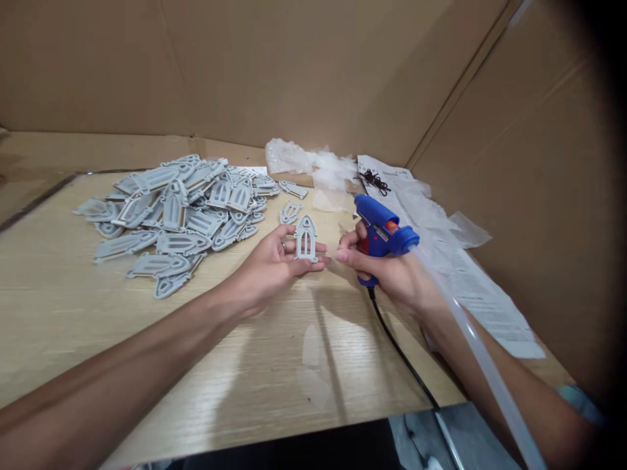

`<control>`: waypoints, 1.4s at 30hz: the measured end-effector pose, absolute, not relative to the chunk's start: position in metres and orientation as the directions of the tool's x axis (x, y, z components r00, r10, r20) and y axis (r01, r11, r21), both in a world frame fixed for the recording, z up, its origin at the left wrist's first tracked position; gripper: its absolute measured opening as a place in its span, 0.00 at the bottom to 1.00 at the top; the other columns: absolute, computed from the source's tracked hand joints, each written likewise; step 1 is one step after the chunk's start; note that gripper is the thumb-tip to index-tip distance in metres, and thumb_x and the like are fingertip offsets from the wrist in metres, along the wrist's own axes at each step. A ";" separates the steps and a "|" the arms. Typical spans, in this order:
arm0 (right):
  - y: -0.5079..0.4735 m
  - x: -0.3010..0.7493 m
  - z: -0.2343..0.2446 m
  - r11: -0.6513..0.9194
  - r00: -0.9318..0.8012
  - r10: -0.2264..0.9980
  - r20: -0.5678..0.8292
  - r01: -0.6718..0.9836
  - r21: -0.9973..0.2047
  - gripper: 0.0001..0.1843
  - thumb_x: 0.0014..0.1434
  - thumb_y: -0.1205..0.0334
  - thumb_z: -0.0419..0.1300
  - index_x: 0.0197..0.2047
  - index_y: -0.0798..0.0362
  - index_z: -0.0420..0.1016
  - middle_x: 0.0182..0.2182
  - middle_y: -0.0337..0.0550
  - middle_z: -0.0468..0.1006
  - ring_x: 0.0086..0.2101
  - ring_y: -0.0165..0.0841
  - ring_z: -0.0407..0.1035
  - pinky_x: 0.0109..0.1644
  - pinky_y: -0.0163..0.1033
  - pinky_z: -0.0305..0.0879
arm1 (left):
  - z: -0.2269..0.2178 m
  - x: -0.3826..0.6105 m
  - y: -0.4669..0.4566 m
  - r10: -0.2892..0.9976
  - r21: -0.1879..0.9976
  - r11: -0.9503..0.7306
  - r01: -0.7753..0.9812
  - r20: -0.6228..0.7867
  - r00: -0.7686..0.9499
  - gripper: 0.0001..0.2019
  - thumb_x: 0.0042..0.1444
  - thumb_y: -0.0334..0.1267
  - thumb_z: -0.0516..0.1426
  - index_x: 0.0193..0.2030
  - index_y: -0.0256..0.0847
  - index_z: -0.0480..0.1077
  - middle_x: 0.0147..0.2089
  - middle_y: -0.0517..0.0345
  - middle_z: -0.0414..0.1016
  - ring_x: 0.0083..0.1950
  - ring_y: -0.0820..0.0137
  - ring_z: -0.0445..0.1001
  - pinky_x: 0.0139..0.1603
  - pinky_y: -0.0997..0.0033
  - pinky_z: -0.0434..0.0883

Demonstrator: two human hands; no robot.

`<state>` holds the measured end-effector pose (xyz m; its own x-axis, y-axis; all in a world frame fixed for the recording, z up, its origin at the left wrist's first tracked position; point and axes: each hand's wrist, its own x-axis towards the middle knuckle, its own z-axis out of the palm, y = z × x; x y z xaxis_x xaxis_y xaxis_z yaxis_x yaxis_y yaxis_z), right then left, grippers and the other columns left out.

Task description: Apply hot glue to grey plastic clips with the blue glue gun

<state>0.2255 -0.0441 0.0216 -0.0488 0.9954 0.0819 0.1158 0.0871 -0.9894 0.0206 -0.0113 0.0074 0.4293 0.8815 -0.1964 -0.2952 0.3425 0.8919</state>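
Note:
My left hand [274, 261] holds up a small grey arched window-shaped piece [306, 240] by its edges, over the table. To the right, my right hand [392, 271] is wrapped round the handle of a blue glue gun [385, 225], its fingers near the trigger. A long translucent glue stick [470, 333] sticks out of the gun's back end, and a black cord [396, 346] hangs from the handle. The gun's nozzle is hard to make out. A large pile of similar grey pieces [174, 209] lies left of my left hand.
Loose grey pieces [291, 211] lie just behind my left hand. Crumpled clear plastic [328, 173], printed paper sheets [484, 300] and black wire ties [375, 181] are at the back and right. Cardboard walls [294, 78] enclose the wooden table [196, 405].

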 end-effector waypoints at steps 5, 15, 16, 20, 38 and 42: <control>-0.042 0.210 0.008 0.065 -0.030 0.997 0.065 0.015 -0.998 0.31 0.52 0.49 0.81 0.42 0.50 0.64 0.35 0.36 0.80 0.27 0.28 0.71 0.32 0.36 0.68 | -0.003 0.023 -0.011 0.853 0.893 0.331 -0.305 -0.144 0.502 0.35 0.49 0.23 0.73 0.59 0.40 0.61 0.51 0.51 0.81 0.49 0.66 0.85 0.52 0.70 0.79; -0.045 0.202 0.001 0.218 0.047 0.971 0.235 0.238 -0.947 0.25 0.56 0.52 0.79 0.47 0.52 0.72 0.38 0.42 0.83 0.33 0.32 0.77 0.35 0.35 0.75 | -0.008 0.024 -0.010 0.841 0.903 0.316 -0.293 -0.123 0.526 0.29 0.56 0.18 0.64 0.58 0.41 0.58 0.45 0.58 0.79 0.43 0.70 0.85 0.51 0.72 0.78; -0.045 0.203 0.000 0.224 0.047 0.969 0.245 0.264 -0.938 0.24 0.57 0.52 0.79 0.47 0.52 0.72 0.39 0.42 0.83 0.34 0.32 0.77 0.35 0.36 0.75 | -0.008 0.024 -0.010 0.842 0.902 0.320 -0.289 -0.132 0.522 0.28 0.56 0.19 0.64 0.57 0.41 0.58 0.43 0.60 0.78 0.42 0.71 0.85 0.51 0.72 0.78; -0.045 0.207 -0.002 0.275 0.026 0.949 0.314 0.419 -0.866 0.21 0.59 0.52 0.77 0.47 0.51 0.73 0.40 0.41 0.83 0.35 0.33 0.77 0.38 0.37 0.74 | -0.010 0.027 -0.009 0.858 0.894 0.310 -0.325 -0.116 0.501 0.21 0.61 0.24 0.64 0.54 0.42 0.60 0.34 0.67 0.77 0.33 0.78 0.79 0.56 0.66 0.81; -0.048 0.218 0.015 0.093 0.166 0.979 0.115 0.136 -0.986 0.27 0.62 0.37 0.73 0.34 0.53 0.73 0.23 0.38 0.71 0.21 0.26 0.63 0.23 0.33 0.59 | -0.001 0.027 -0.015 0.884 0.896 0.310 -0.319 -0.149 0.443 0.16 0.67 0.24 0.59 0.58 0.36 0.64 0.45 0.43 0.86 0.48 0.61 0.88 0.63 0.53 0.82; -0.054 0.220 0.014 0.102 0.009 0.995 0.103 0.084 -0.991 0.26 0.67 0.38 0.68 0.34 0.54 0.76 0.25 0.41 0.75 0.23 0.27 0.67 0.24 0.33 0.59 | -0.003 0.027 -0.012 0.915 0.885 0.292 -0.362 -0.148 0.376 0.10 0.68 0.30 0.60 0.53 0.36 0.66 0.45 0.43 0.84 0.50 0.56 0.87 0.57 0.50 0.85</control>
